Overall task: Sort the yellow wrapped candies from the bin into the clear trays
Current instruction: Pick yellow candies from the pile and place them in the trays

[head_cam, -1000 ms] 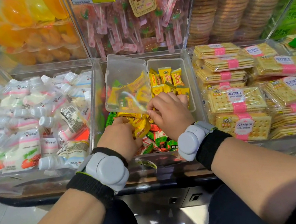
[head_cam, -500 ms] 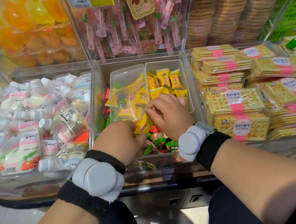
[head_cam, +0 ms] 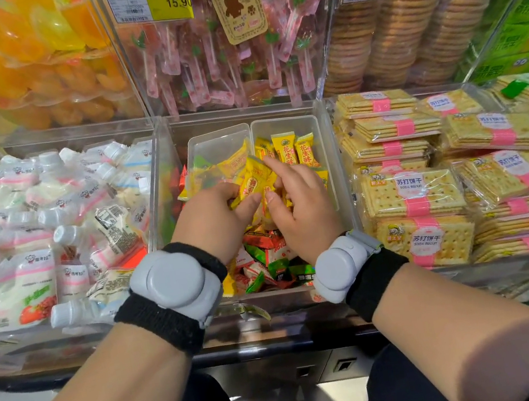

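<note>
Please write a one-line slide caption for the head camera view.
Both hands, left hand and right hand, hold yellow candies over two clear trays in a bin.

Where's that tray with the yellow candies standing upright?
It is the right clear tray, at the back of the middle bin, beside the left tray, just beyond the right hand.

Yellow candies bunched over 2 clear trays at bin rear.
</note>
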{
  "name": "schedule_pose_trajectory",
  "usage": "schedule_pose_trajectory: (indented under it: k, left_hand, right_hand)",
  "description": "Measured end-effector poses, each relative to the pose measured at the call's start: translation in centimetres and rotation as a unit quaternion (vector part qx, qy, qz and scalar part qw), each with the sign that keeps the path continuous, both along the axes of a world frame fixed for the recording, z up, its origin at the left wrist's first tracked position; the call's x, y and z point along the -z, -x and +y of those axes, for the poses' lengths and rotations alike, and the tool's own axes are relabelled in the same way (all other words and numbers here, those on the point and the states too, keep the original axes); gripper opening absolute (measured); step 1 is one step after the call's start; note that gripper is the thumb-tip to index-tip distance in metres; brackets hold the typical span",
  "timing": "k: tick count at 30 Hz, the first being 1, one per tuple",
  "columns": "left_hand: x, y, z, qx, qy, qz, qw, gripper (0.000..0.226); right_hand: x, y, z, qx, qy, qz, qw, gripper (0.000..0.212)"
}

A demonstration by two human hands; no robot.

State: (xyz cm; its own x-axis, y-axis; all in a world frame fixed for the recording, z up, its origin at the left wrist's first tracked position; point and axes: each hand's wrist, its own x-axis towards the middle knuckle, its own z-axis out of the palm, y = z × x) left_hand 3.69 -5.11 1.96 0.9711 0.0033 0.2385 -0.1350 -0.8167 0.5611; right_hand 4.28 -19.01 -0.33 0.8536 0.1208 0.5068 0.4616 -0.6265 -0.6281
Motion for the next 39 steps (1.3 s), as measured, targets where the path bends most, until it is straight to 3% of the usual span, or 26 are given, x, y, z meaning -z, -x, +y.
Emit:
schedule_pose_trajectory:
  k: [10, 17, 26, 34, 39]
  left_hand:
    - [-1.0, -4.5, -2.0, -0.040, 0.032, 0.029, 0.998, 0.043]
    - [-1.9, -7.3, -4.1, -0.107, -0.053, 0.034, 0.992, 0.042]
    - [-1.7, -9.0, -5.6, -0.036, -0.115, 0.029, 0.992, 0.035]
    - [-0.4, -7.5, -4.7, -0.054, -0.058, -0.033, 0.996, 0.037]
    - [0.0, -7.4, -4.5, -0.050, 0.000, -0.056, 0.997, 0.014]
  right_hand:
    - [0.0, -0.4, -0.3, 0.071, -0.064, 0.019, 0.995, 0.043]
    - [0.2, -0.4, -0.4, 0.084, -0.060, 0.016, 0.994, 0.036]
    - [0.3, -0.5, -0.7, 0.071, -0.047, 0.014, 0.996, 0.037]
    - [0.4, -0.8, -0.4, 0.092, -0.064, 0.030, 0.993, 0.039]
    - [0.6, -0.9, -0.4, 0.091, -0.070, 0.033, 0.993, 0.039]
